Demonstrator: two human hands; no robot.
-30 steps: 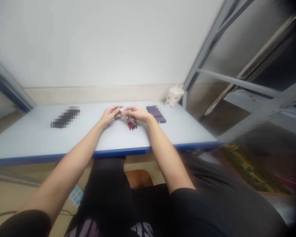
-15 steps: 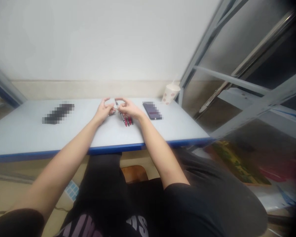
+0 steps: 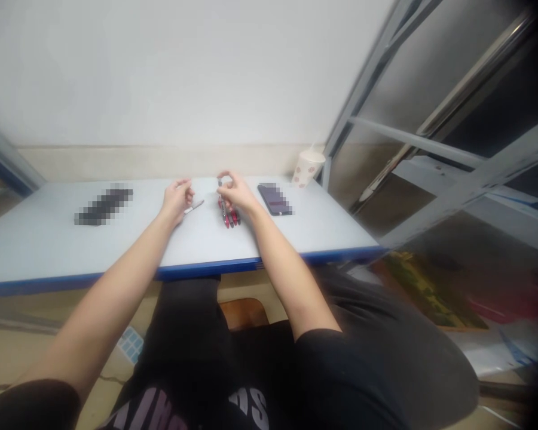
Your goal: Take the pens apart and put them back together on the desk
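Observation:
Above the table's middle, my right hand point(image 3: 238, 194) pinches a slim pen point(image 3: 220, 183) with thumb and fingers, its upper end showing by the fingertips. Several red and dark pens point(image 3: 233, 218) lie side by side just below that hand, partly covered by it. To the left, my left hand point(image 3: 176, 200) is closed with its fingers curled in. What it holds, if anything, is hidden. A thin grey pen-like stick point(image 3: 194, 207) slants out from beside its heel, low over the table; whether the hand touches it I cannot tell.
On the pale table point(image 3: 130, 254) lie a blurred-out dark object point(image 3: 103, 208) at left and a phone point(image 3: 274, 199) right of my right hand. A patterned cup point(image 3: 307, 168) with a straw stands at the back right. Metal frame bars point(image 3: 356, 83) rise along the right side.
My left hand has drawn away to the left from my right hand, and its fingers have curled in. The grey stick now shows between them. My right hand has shifted slightly right with its pen.

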